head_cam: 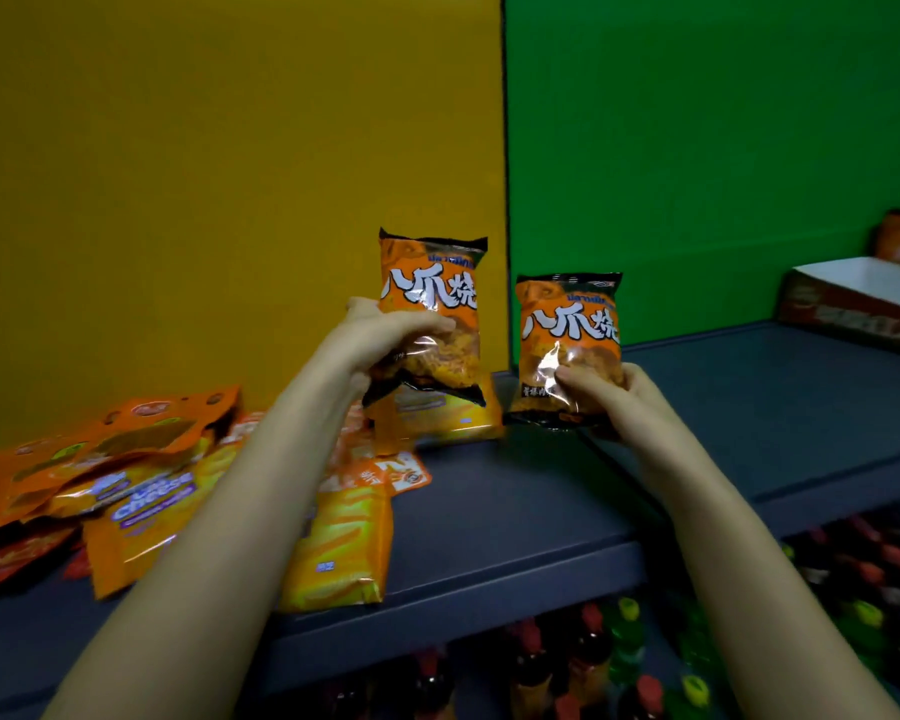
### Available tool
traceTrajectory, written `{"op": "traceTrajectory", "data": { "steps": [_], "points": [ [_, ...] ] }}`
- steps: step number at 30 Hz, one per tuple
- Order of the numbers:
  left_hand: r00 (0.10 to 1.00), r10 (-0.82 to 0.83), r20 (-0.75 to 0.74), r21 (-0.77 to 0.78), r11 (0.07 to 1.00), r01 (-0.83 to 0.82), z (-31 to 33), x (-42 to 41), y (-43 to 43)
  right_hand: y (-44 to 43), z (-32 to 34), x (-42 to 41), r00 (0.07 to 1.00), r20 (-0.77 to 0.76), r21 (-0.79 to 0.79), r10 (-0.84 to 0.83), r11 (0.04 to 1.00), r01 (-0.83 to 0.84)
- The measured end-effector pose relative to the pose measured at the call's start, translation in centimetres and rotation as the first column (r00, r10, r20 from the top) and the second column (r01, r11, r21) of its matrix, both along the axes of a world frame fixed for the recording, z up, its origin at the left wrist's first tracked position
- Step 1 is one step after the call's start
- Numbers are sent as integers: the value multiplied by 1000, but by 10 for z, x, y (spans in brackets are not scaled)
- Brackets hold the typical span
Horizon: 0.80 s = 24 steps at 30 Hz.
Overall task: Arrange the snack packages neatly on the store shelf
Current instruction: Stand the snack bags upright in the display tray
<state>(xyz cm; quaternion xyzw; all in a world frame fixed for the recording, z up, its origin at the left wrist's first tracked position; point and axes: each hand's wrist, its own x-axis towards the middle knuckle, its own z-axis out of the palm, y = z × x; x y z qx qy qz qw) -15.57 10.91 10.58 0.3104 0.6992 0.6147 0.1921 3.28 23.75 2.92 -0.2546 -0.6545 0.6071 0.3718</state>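
— Bare forearms fill the bottom of the view. What are the hands doing?

— Each grasps one orange snack bag. The left hand (385,335) has its fingers (427,324) wrapped across the front of the left bag (430,309), thumb behind, lifting it upright above the pile. The right hand (614,394) pinches the lower part of the right bag (567,350), whose bottom edge, below the fingertips, sits on or just over the shelf (515,511).

— Why hold them so?

— Upright and face-forward, I'd judge, so the matching labels line up side by side for standing in a row.

— And the rest?

— Left of the left fingers, a loose heap of orange and yellow packages (141,491) lies flat, unsorted. Right of the right fingers the dark grey shelf is bare up to a cardboard display box (853,304). Behind stand a yellow back panel (230,174) and a green one (723,148); bottles (593,657) fill the level beneath.
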Motion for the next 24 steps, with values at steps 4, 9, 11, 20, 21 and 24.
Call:
{"op": "traceTrajectory", "data": {
  "steps": [4, 9, 11, 20, 21, 24],
  "points": [
    [991, -131, 24, -7, 991, 131, -1, 60, 56, 33, 2, 72, 998, 1, -1, -68, 998, 68],
    [948, -303, 95, -21, 952, 307, -19, 152, 134, 83, 1, 180, 986, 12, 25, -167, 986, 167],
    [937, -326, 125, -24, 943, 332, -28, 187, 163, 104, 0, 218, 980, 15, 32, -200, 979, 200],
    [872, -449, 194, 49, 892, 449, -61, 329, 285, 199, -9, 364, 949, 92, 34, -300, 954, 298],
    [866, -460, 194, 53, 887, 459, -62, 341, 296, 210, -10, 375, 943, 106, 38, -316, 949, 314],
    [852, -485, 194, 60, 873, 483, -63, 372, 330, 240, -9, 403, 930, 109, 25, -350, 937, 349]
  ]
}}
